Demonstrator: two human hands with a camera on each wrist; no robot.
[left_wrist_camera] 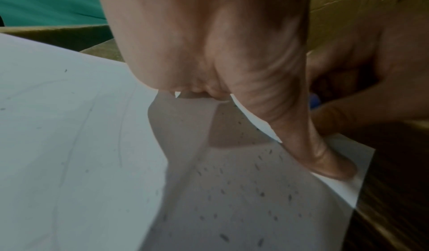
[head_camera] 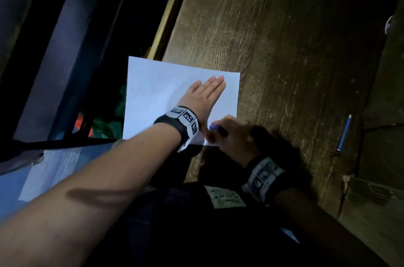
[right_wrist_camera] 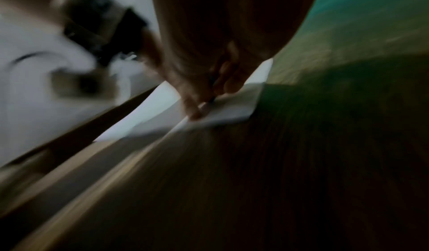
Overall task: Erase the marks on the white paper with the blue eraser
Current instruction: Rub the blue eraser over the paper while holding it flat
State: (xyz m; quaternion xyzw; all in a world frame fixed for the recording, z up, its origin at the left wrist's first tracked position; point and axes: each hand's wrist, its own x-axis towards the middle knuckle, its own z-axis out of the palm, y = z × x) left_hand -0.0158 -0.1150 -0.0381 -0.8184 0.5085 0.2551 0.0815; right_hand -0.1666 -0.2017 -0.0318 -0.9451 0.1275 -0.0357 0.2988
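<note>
A white paper (head_camera: 153,91) lies on the dark wooden table (head_camera: 284,48), its left part overhanging the table's edge. My left hand (head_camera: 204,94) lies flat on it with straight fingers, pressing it down. At the paper's near right corner my right hand (head_camera: 227,133) grips the blue eraser (head_camera: 213,127), whose tip touches the sheet. In the left wrist view the paper (left_wrist_camera: 69,126) shows faint pencil lines and dark eraser crumbs, and a bit of the blue eraser (left_wrist_camera: 314,101) peeks between my right fingers. The right wrist view is blurred; my fingertips (right_wrist_camera: 197,108) press on the paper corner (right_wrist_camera: 232,108).
A blue pencil (head_camera: 345,134) lies on the table to the right. A dark chair frame (head_camera: 65,69) stands left of the table edge. A box or step (head_camera: 382,157) borders the table on the right. My lap is below.
</note>
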